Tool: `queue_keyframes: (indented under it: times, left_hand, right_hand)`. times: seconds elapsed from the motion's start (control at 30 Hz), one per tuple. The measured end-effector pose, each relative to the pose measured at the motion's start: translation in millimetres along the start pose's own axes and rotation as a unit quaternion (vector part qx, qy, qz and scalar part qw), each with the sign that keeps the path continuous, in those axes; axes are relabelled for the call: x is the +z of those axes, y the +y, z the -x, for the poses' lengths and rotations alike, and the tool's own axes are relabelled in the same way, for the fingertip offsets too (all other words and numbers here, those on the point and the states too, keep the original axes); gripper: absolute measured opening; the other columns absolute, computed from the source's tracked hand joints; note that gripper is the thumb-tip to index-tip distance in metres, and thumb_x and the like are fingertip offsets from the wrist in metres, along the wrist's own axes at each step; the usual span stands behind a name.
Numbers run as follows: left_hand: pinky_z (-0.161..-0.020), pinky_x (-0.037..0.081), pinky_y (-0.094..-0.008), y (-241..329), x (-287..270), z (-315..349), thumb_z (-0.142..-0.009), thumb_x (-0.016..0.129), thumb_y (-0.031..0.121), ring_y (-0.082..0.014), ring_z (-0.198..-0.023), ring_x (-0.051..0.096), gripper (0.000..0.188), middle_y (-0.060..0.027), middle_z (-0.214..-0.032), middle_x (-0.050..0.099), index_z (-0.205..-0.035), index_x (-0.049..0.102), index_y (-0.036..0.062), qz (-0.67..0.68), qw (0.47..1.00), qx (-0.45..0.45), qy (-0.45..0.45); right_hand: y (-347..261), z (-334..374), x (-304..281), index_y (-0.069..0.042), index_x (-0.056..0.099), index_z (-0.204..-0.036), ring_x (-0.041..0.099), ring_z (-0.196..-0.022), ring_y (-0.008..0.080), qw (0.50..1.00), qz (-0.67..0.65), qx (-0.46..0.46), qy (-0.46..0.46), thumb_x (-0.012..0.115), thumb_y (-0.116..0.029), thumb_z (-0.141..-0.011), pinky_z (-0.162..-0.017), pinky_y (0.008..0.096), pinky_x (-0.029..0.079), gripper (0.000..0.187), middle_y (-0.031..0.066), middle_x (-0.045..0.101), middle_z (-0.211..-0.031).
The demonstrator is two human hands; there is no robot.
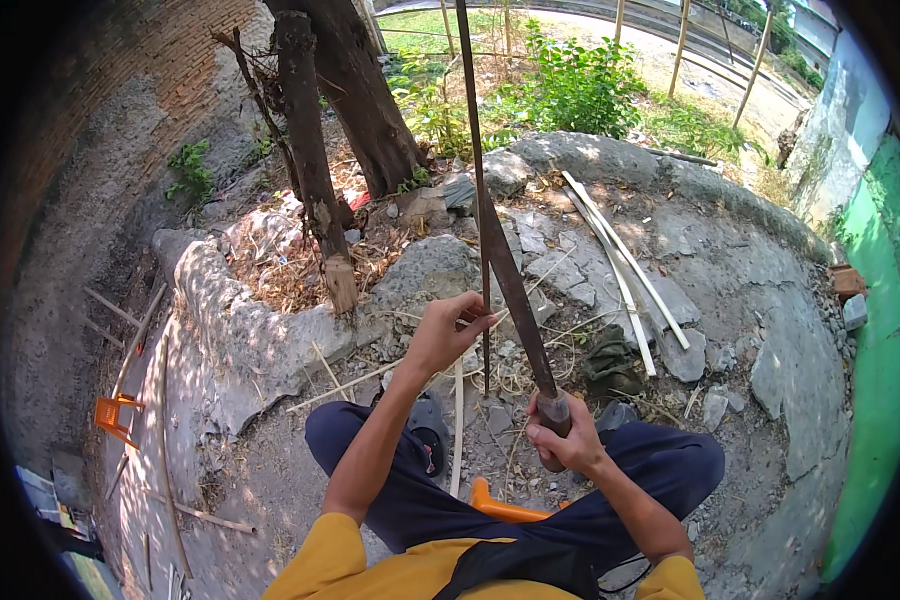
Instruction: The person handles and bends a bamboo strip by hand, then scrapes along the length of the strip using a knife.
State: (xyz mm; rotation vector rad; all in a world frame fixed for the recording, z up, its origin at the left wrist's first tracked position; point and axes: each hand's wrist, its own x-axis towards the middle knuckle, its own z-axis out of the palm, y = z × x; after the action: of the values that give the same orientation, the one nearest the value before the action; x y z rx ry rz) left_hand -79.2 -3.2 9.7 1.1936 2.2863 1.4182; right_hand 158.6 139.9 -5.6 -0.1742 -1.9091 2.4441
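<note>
My right hand [565,432] is wrapped round the wooden handle of a machete [523,305]. Its long dark blade points up and away, slanting to the left. My left hand [455,330] is closed, thumb and fingers pinching a long, thin dark strip [473,110] that runs from the top of the view down between my knees. The strip crosses close to the blade's tip; whether they touch, I cannot tell. A short pale sliver shows at the left fingertips. Thin pale shavings [515,375] lie on the ground below my hands.
Pale split poles [635,260] lie on broken concrete to the right, near a dark crumpled cloth [612,362]. Ahead on the left stands a tree trunk [355,100] inside a low concrete rim [230,320]. An orange chair [119,418] and more poles [165,430] are farther left.
</note>
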Motion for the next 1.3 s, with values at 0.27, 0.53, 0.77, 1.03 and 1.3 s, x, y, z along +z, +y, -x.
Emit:
queue_keyframes:
  times: [0.27, 0.53, 0.77, 1.03, 1.3]
  left_hand:
    - [-0.072, 0.057, -0.0303, 2.5, -1.6, 0.9, -0.092, 0.075, 0.009, -0.0136, -0.081, 0.073, 0.014, -0.0089, -0.084, 0.075, -0.096, 0.068, -0.0029, 0.005, 1.0, -0.005, -0.002]
    - [-0.074, 0.057, -0.0304, 6.3, -1.5, 0.5, -0.091, 0.075, 0.008, -0.0143, -0.084, 0.074, 0.014, -0.0105, -0.087, 0.076, -0.095, 0.067, -0.0029, 0.004, 1.0, -0.02, -0.007]
    - [-0.072, 0.057, -0.0287, 3.6, -4.2, 1.6, -0.093, 0.074, 0.007, -0.0086, -0.082, 0.07, 0.014, -0.008, -0.085, 0.075, -0.09, 0.066, -0.0046, -0.001, 1.0, -0.023, -0.007]
    - [-0.077, 0.057, -0.0285, -0.4, 0.5, 2.2, -0.095, 0.07, 0.005, -0.0099, -0.087, 0.07, 0.013, -0.0091, -0.094, 0.077, -0.105, 0.072, -0.0027, 0.014, 1.0, -0.025, 0.011]
    - [-0.086, 0.057, -0.0348, -2.4, 0.2, 1.2, -0.098, 0.06, -0.002, -0.0255, -0.105, 0.074, 0.021, -0.0179, -0.106, 0.076, -0.118, 0.054, -0.0018, 0.016, 0.999, -0.029, -0.018]
  right_hand:
    - [4.3, 0.2, 1.8, -0.002, 0.053, -0.109, 0.053, -0.052, 0.0049, 1.0, -0.007, 0.018, -0.009, 0.07, -0.005, -0.089, -0.049, 0.0222, 0.042, 0.026, 0.0006, 0.06, -0.071]
    - [1.6, -0.3, 0.3, -0.002, 0.054, -0.108, 0.052, -0.051, 0.0045, 1.0, -0.009, 0.011, -0.001, 0.071, -0.005, -0.089, -0.048, 0.0218, 0.041, 0.026, -0.0003, 0.06, -0.071]
    - [2.2, -1.6, -0.8, -0.002, 0.055, -0.108, 0.054, -0.051, 0.0056, 1.0, 0.012, 0.015, 0.004, 0.071, -0.007, -0.088, -0.048, 0.0226, 0.042, 0.026, 0.0008, 0.061, -0.071]
    - [0.8, -2.4, -2.7, -0.001, 0.053, -0.111, 0.053, -0.051, 0.0045, 1.0, -0.003, 0.004, -0.003, 0.068, -0.004, -0.09, -0.049, 0.0216, 0.041, 0.026, 0.0013, 0.06, -0.072]
    - [5.8, -1.7, -2.7, -0.002, 0.053, -0.111, 0.053, -0.052, 0.0051, 1.0, -0.023, 0.017, 0.0, 0.071, -0.007, -0.09, -0.049, 0.0222, 0.042, 0.028, 0.0009, 0.06, -0.072]
